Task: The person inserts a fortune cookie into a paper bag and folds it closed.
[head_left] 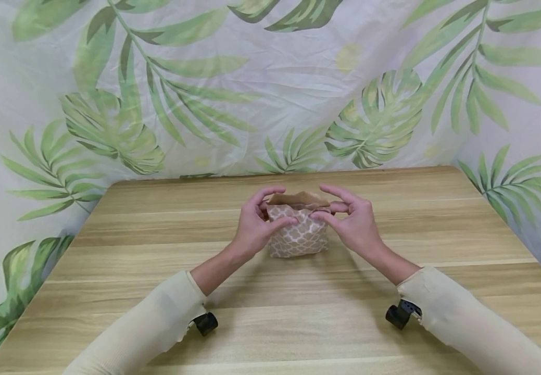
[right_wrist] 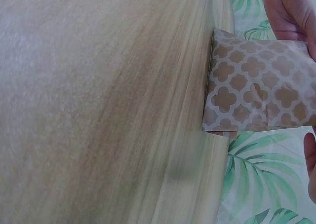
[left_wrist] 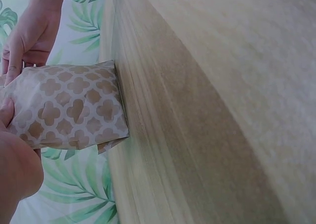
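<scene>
A brown paper bag point(head_left: 298, 239) with a white lattice pattern stands upright on the wooden table, its mouth facing up. My left hand point(head_left: 255, 221) pinches the left side of the rim, thumb on the front face and fingers behind. On the other side my right hand point(head_left: 353, 221) holds the rim the same way, with its index finger raised. Plain brown paper of the back rim shows above the front edge. In the left wrist view the bag point(left_wrist: 74, 105) looks filled out, its base on the tabletop. The right wrist view shows the patterned front point(right_wrist: 261, 86). What the bag contains is hidden.
The wood-grain table point(head_left: 289, 323) extends to both sides and toward me. Behind it hangs a pale cloth point(head_left: 293, 94) printed with green leaves. A small black camera hangs under each cream sleeve, at the left point(head_left: 205, 324) and the right point(head_left: 398, 315).
</scene>
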`<state>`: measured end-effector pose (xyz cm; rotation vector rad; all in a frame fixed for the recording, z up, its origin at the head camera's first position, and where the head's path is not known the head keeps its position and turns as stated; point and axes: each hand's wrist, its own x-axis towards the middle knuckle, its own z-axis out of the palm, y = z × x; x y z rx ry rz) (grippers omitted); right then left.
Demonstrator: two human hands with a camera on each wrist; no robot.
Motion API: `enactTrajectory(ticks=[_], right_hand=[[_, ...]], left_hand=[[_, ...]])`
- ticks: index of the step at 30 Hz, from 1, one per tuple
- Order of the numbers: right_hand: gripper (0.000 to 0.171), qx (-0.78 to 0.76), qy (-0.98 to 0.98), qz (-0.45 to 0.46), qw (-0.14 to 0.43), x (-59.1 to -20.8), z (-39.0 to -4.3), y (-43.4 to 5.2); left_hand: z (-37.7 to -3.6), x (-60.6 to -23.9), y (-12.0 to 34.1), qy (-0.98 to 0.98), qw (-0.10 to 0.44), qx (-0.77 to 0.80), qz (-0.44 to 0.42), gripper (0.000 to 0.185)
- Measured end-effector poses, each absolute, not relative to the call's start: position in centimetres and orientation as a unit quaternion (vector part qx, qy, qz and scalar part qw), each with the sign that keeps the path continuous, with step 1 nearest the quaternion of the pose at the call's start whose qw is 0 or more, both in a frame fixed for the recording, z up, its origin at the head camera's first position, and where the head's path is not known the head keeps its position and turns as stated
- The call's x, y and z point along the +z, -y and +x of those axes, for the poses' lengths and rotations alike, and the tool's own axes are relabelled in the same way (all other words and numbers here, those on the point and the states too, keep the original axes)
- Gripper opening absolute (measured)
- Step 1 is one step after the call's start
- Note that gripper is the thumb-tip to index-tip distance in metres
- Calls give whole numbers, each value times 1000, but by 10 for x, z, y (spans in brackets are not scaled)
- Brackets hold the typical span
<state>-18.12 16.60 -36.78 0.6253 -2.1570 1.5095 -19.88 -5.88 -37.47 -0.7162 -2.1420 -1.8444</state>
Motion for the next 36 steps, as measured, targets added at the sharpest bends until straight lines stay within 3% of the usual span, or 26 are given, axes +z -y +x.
enactTrajectory(ticks=[12, 18, 23, 28, 32, 36], right_hand=[[41, 527, 773, 249, 249, -373, -182, -165], [44, 516, 767, 274, 267, -374, -183, -167], [57, 488, 742, 331, 319, -374, -183, -170], [45, 395, 731, 414, 371, -369, -183, -172], [33, 366, 738, 444, 353, -367, -181, -172], [35, 351, 747, 448, 343, -367, -180, -173]], left_hand=[[-199, -374, 60, 726, 103, -639, -233, 54], [-199, -375, 61, 723, 104, -640, -241, 54], [-198, -376, 61, 733, 120, -618, -256, 60], [-197, -376, 62, 727, 125, -612, -285, 64], [-197, -375, 62, 718, 118, -611, -311, 66], [-197, -376, 62, 710, 110, -614, -326, 70]])
